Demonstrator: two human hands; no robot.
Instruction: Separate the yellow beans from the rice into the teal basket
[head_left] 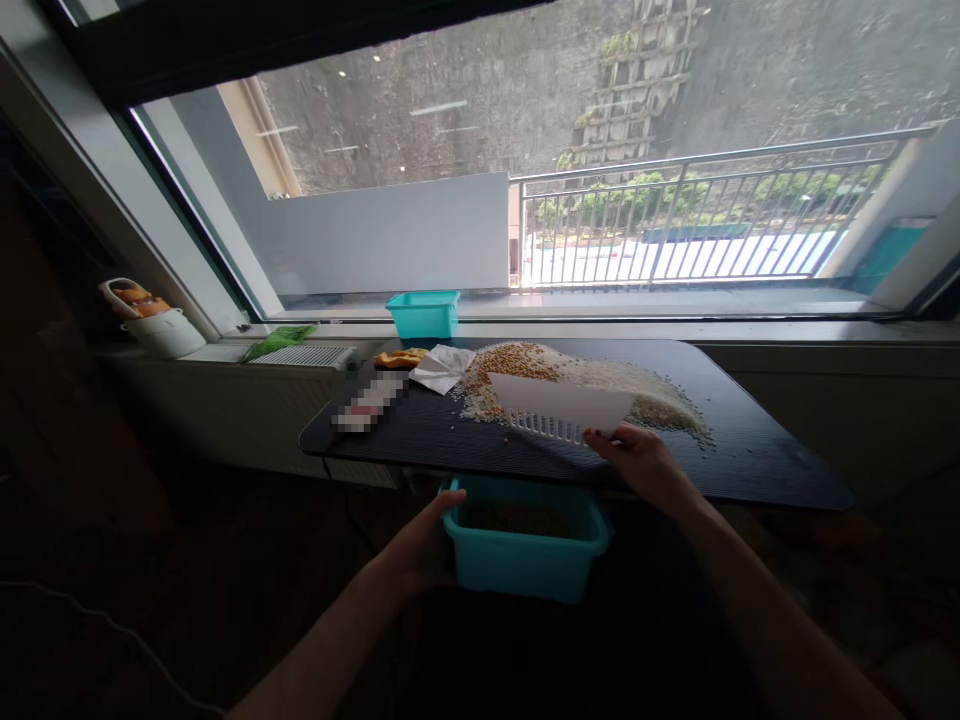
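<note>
My right hand [641,460] is closed on the near right corner of a white plastic scraper [562,398] with a row of slots along its near edge. Held over the dark table [750,455], the scraper covers part of a spread pile of pale grains [652,392] mixed with orange-yellow kernels [517,358]. Below the table's front edge, my left hand [427,540] grips the left end of a turquoise plastic bin [521,565], its thumb over the rim. Dark, small grains [517,518] lie in the bin; their kind is too dim to tell.
A second turquoise bin [424,316] stands by the window behind the table. Left of the pile lie a folded white paper [442,368], a yellow-orange item [401,357] and a blurred-out flat object [369,402]. A green cloth [281,342] rests on the radiator [300,356].
</note>
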